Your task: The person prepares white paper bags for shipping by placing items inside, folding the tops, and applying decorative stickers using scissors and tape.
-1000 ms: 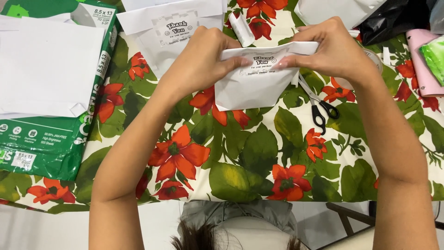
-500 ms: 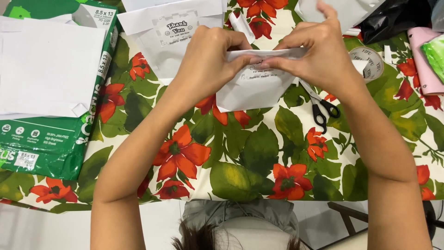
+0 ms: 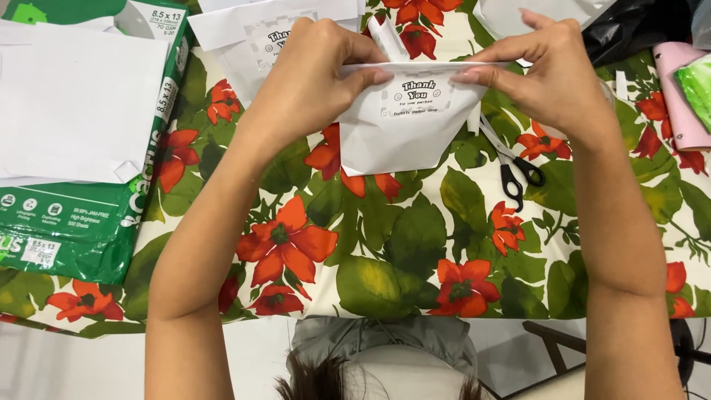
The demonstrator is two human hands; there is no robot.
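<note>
- Paper first: one white folded paper pouch with black print on its face (image 3: pixel 406 122) is held up above the floral tablecloth with red flowers and green leaves (image 3: pixel 385 252), between the two hands.
- Both hands are closed on the pouch's top edge: the left hand (image 3: pixel 315 74) pinches the left end, the right hand (image 3: pixel 552 74) pinches the right end, fingertips facing each other along the fold.
- The gripped top edge is the wide end and runs left to right; the pouch narrows downward from the grip, so its long axis hangs from the fingers toward the person, its bottom corner low on the left.
- Just right of the grip and below it lies one pair of black-handled scissors (image 3: pixel 511 167), handles toward the person, blades partly hidden under the pouch.
- Behind the left hand lies one more printed white paper pouch (image 3: pixel 252 37), flat on the cloth.
- Well left of the grip sits one green-wrapped ream of paper (image 3: pixel 89 222), with a stack of loose white sheets (image 3: pixel 74 104) on it.
- Far right of the grip: one black plastic bag (image 3: pixel 629 33) and one pink flat thing (image 3: pixel 678 96).
</note>
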